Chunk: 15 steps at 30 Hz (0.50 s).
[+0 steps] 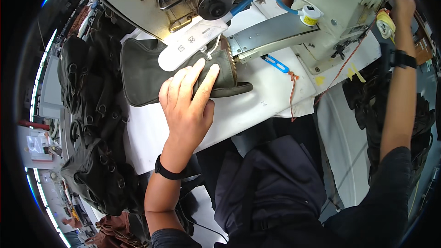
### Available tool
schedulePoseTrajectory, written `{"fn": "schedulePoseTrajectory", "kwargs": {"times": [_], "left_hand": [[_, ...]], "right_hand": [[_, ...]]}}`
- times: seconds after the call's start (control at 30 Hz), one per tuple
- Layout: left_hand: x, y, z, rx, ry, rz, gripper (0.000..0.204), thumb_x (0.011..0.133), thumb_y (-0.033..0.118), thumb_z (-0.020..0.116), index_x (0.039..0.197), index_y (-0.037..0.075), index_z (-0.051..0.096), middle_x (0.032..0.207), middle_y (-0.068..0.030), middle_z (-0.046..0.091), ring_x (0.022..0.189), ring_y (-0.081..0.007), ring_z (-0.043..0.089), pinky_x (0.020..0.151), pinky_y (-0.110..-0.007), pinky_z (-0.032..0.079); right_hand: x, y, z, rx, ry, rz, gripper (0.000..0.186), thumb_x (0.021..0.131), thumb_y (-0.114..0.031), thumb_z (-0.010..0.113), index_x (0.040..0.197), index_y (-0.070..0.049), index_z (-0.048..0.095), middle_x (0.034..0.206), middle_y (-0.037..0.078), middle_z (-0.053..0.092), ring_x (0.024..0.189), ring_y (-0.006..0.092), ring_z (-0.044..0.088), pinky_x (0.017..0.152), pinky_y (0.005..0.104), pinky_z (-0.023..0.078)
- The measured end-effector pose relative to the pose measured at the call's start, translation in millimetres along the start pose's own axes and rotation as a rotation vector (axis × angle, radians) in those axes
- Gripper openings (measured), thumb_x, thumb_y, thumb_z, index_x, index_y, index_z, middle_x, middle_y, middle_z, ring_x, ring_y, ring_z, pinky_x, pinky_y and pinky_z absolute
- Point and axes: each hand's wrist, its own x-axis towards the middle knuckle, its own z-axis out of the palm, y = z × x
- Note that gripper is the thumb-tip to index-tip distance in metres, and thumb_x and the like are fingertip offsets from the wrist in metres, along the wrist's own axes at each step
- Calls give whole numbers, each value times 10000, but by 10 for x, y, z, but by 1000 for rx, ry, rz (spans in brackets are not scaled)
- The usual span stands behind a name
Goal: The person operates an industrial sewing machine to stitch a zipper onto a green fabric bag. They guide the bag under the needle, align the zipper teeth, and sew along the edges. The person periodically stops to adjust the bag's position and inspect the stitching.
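My left hand (187,94) lies palm down on a dark olive fabric pouch (144,71), its fingers stretched out and spread on the cloth. A brass zipper (231,57) edges the pouch's right end, where it fits over the narrow arm (271,41) of a sewing machine (340,0). The stitching point sits just ahead of my fingertips, below a white LED lamp strip (193,46). My right hand (403,4) reaches up to the machine's far right end, at the picture's rim. Its fingers are cut off and blurred, so their grip cannot be made out.
Blue thread snips (277,63) with an orange cord lie on the white tabletop (229,115). Dark bags (92,156) are heaped at the left, and more dark fabric (367,110) hangs at the right. Reddish-brown pieces (121,229) lie lower left. A yellowish cloth bundle (385,24) hangs by my right wrist.
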Motion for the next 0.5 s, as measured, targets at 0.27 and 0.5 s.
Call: {"fn": "schedulePoseTrajectory", "kwargs": {"times": [0.27,0.5], "left_hand": [[225,531,11,-36,101,-316,566,816,410,887,1255,128,668,1441,-121,585,1440,-366,452,1227,-612,214],[357,643,335,7,283,-476,167,866,227,821,945,112,728,1421,-196,592,1386,-395,472,1209,-645,237]], "right_hand": [[6,350,97,259,6,287,675,1010,-560,640,1262,61,723,963,58,734,810,104,609,772,261,494],[-16,243,36,329,-31,262,608,1022,-512,654,1264,42,726,944,24,710,747,53,538,686,227,448]]}}
